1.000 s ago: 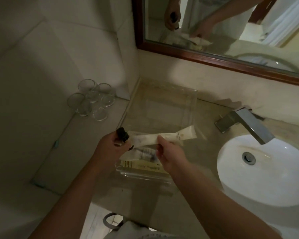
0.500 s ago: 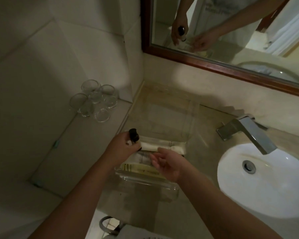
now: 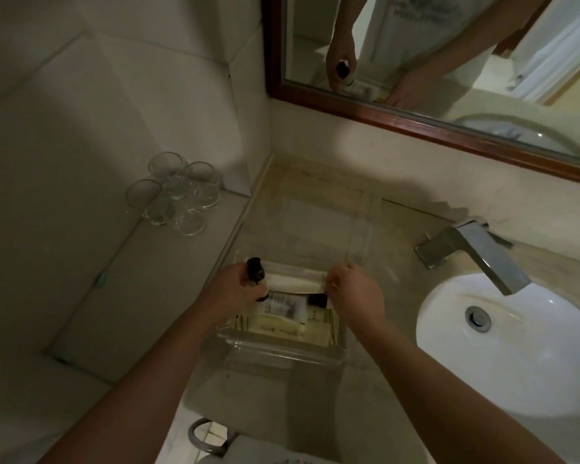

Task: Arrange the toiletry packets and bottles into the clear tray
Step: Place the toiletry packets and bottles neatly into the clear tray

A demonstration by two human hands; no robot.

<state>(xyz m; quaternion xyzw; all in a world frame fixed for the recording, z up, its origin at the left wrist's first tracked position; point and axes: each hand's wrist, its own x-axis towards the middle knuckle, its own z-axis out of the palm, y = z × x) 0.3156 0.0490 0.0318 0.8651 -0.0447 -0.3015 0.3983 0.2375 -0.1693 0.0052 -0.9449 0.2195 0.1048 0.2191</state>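
Note:
A clear tray (image 3: 283, 350) sits on the beige counter in front of me. Inside it lie yellow-striped packets (image 3: 275, 327), a small printed bottle (image 3: 282, 306) with a black cap, and a white packet (image 3: 298, 282) across the far side. My left hand (image 3: 230, 293) grips a small bottle with a black cap (image 3: 255, 269) upright at the tray's left edge. My right hand (image 3: 352, 294) pinches the right end of the white packet, low over the tray.
A second clear tray (image 3: 365, 229) lies further back against the wall. Several drinking glasses (image 3: 175, 192) stand on the ledge at left. A chrome faucet (image 3: 476, 249) and white basin (image 3: 516, 346) are at right. A wood-framed mirror (image 3: 416, 122) hangs above.
The white packet has come down from above the tray into its far side, with my right hand sliding to its right end. My left hand with the bottle stayed at the tray's left edge.

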